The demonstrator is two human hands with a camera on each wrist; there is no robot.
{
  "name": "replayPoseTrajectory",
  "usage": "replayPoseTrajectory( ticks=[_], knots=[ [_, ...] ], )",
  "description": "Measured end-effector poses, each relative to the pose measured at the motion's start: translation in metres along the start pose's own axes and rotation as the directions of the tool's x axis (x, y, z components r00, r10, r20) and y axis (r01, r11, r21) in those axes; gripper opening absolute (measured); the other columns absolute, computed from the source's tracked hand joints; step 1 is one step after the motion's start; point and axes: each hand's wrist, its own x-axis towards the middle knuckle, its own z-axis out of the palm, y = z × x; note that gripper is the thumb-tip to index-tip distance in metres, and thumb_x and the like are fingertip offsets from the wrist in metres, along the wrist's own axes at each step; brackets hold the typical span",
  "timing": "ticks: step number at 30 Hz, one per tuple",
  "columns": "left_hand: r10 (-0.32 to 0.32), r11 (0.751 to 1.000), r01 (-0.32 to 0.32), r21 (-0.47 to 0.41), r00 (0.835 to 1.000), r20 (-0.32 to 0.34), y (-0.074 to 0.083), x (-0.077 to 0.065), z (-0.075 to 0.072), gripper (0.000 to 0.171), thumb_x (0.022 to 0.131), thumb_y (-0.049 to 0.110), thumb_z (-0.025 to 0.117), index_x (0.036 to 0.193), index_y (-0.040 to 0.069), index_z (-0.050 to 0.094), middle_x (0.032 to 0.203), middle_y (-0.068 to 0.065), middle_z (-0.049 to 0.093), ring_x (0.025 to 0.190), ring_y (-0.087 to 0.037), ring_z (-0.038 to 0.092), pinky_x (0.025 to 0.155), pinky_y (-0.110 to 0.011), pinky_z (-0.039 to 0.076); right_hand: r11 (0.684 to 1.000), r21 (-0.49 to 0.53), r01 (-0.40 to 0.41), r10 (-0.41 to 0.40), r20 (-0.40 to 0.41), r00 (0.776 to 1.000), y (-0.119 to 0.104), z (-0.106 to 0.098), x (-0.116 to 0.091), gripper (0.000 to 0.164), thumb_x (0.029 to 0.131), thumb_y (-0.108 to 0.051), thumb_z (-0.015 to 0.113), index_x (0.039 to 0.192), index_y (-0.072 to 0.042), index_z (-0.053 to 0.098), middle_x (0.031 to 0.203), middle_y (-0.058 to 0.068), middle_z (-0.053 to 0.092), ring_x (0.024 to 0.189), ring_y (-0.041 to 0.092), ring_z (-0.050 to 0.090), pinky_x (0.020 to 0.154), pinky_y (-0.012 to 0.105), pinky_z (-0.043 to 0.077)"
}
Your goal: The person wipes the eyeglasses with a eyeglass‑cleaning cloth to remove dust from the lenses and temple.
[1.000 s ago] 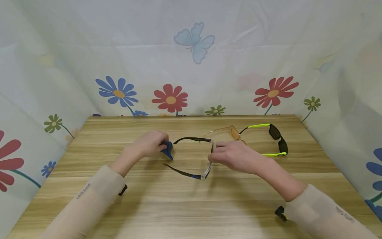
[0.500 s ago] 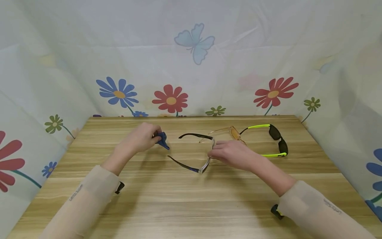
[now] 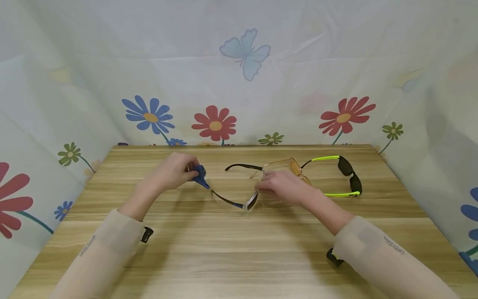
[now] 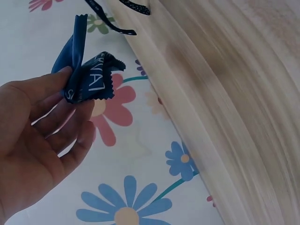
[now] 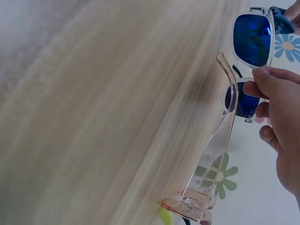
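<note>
Blue cloth (image 4: 89, 77): pinched in the left hand (image 3: 173, 171), beside the glasses' arm tip.
Glasses (image 3: 242, 189): right hand (image 3: 280, 187) grips the clear front.

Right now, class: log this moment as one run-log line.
left hand: pinches blue cloth | right hand: holds clear-framed glasses | orange glasses, green sunglasses: on table

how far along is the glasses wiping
Mid-job. The left hand pinches the blue cloth just off the clear-framed glasses, which the right hand holds. The orange-lensed pair and the green-armed sunglasses lie untouched on the table, apparently still to do.
</note>
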Motion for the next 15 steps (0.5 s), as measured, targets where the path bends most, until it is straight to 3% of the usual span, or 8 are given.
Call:
replayPoseTrajectory(
  ticks=[8,15],
  knots=[
    [-0.009,1.000,0.010,-0.019,0.999,0.048,-0.003,-0.005,-0.006,0.006,0.092,0.004,0.077,0.095,0.005,0.071,0.081,0.000,0.068,0.075,-0.015,0.064,0.071,-0.039,0.054,0.995,-0.023,-0.097,0.099,0.066,0.993,0.003,0.005,0.014,0.008,0.097,-0.013,0.073,0.099,-0.020,0.077,0.089,-0.007,0.070,0.080,0.012,0.060,0.061,0.030,0.051],
    [-0.022,1.000,0.024,-0.017,0.992,0.121,0.007,-0.008,-0.009,0.009,0.091,0.006,0.079,0.095,0.006,0.071,0.080,0.002,0.067,0.074,-0.015,0.063,0.072,-0.037,0.054,0.985,-0.006,-0.171,0.170,0.092,0.981,0.004,0.011,0.027,0.009,0.099,-0.010,0.070,0.100,-0.016,0.077,0.093,-0.004,0.072,0.085,0.014,0.066,0.072,0.033,0.055]
  ],
)
